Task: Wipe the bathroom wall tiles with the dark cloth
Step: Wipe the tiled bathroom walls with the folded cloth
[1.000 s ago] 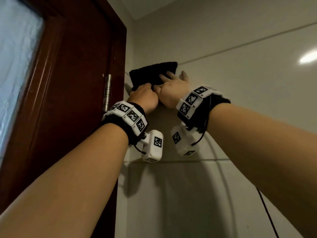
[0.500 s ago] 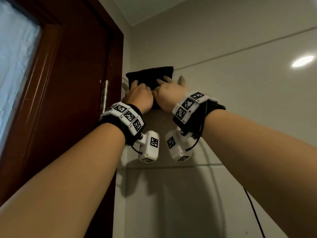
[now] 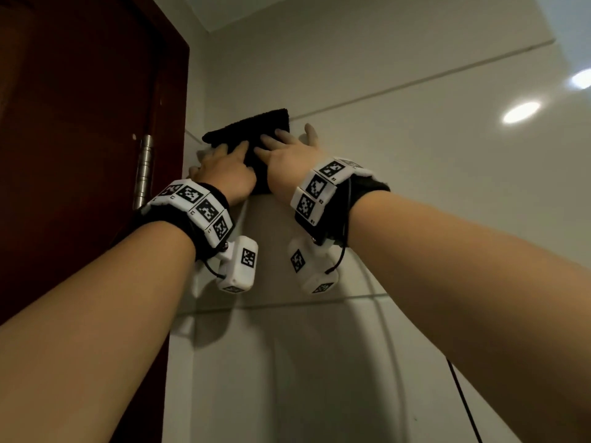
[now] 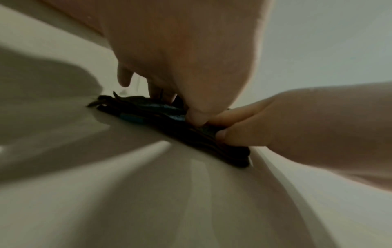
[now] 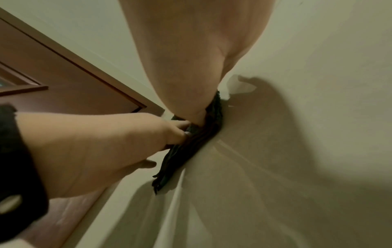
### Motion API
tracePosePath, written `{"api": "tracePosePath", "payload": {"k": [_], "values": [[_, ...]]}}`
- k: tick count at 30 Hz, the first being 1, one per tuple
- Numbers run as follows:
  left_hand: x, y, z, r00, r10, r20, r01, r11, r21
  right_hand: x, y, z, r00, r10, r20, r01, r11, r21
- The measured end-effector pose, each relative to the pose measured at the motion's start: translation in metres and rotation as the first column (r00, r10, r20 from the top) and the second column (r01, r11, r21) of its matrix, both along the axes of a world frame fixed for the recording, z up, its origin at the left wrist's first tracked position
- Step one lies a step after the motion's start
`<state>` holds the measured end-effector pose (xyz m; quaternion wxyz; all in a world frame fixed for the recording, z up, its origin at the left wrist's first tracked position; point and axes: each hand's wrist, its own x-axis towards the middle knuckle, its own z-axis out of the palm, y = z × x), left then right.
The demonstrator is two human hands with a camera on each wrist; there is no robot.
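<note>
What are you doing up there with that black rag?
A person is wiping the bathroom wall tiles. Both hands press a folded dark cloth flat against the wall, high up beside the brown door. The left hand and right hand sit side by side on it, fingers spread.

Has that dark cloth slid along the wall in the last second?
No, not noticeably: the dark cloth has its top right corner at the same grout line as before.
</note>
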<state>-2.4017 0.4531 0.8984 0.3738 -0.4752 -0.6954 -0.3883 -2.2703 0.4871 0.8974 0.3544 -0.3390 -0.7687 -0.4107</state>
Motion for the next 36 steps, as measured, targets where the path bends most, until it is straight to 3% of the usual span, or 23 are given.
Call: {"api": "tracePosePath", "payload": {"k": [6,19,28,36], "values": [[0.050,0.009,-0.014,0.995,-0.067,-0.068,0.070,0.997,0.031,0.049,0.014,-0.012,0.997,-0.045,-0.057,0.046,0.999,0.020],[0.238,0.039,-0.045,0.966,-0.142,-0.214,0.153,0.987,0.037,0.242,0.039,-0.051,0.970,-0.154,-0.188,0.165,0.985,0.047],[0.249,0.036,-0.071,0.961,-0.116,-0.252,0.122,0.993,0.006,0.251,0.028,-0.076,0.972,-0.118,-0.203,0.112,0.993,-0.043],[0.250,0.027,-0.110,0.943,-0.113,-0.312,0.118,0.993,-0.002,0.249,0.008,-0.107,0.980,-0.136,-0.149,0.154,0.980,0.122]]}}
